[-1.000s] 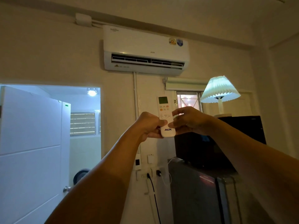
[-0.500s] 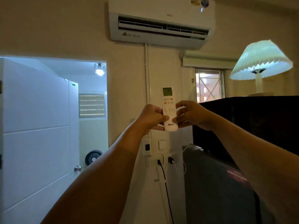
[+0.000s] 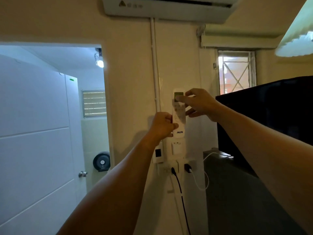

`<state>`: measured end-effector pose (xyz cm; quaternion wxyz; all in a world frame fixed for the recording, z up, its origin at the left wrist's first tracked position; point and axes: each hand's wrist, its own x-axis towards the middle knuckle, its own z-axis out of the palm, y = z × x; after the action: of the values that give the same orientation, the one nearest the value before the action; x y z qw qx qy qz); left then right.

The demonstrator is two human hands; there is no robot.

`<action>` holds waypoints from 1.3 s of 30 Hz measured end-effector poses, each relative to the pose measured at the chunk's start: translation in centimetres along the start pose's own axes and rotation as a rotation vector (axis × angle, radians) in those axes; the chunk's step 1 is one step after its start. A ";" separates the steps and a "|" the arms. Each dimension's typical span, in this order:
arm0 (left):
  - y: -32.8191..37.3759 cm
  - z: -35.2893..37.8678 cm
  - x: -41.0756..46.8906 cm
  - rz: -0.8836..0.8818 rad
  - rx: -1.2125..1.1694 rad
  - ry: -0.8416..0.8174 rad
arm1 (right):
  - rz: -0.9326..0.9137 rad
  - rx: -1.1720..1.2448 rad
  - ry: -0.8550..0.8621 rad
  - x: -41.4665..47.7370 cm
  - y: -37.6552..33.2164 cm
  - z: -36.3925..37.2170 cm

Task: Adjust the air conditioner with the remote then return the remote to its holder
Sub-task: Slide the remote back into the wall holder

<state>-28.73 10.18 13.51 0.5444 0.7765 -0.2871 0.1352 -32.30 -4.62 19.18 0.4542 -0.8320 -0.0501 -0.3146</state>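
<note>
The white remote with a green screen stands upright against the wall, close above a small white wall holder. My left hand grips its lower left side. My right hand touches its upper part, fingers spread around the screen. The remote's middle is blurred, and whether its bottom is in the holder is unclear. The white air conditioner hangs on the wall straight above, cut off by the top edge.
Below the holder are a switch and sockets with a black cable and a white charger cable. A dark cabinet stands at right under a lit lampshade. An open white door is at left.
I have come closer to the wall, so the air conditioner has slid up out of view. The remote has gone down toward the holder, and my right hand has shifted to its top.
</note>
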 end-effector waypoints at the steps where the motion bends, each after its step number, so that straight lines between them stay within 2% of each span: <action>1: -1.0 0.3 0.8 0.005 0.017 -0.007 | -0.003 -0.018 0.031 0.8 0.4 0.5; 11: -11.1 2.3 10.5 0.069 0.164 -0.031 | 0.013 -0.386 0.211 8.3 4.9 6.4; 16: -14.3 3.5 14.4 0.120 0.217 -0.057 | 0.030 -0.466 0.271 11.8 7.5 8.4; 31: -21.7 8.6 21.7 0.040 0.288 0.033 | 0.032 -0.453 0.250 19.3 17.4 12.1; 39: -23.9 10.8 23.0 0.069 0.332 0.060 | 0.046 -0.477 0.229 21.3 20.6 12.2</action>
<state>2.71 -0.91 3.22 0.4119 0.8411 -0.2708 0.2225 -1.84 -11.30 11.63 0.2551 -0.8753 0.0963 -0.3994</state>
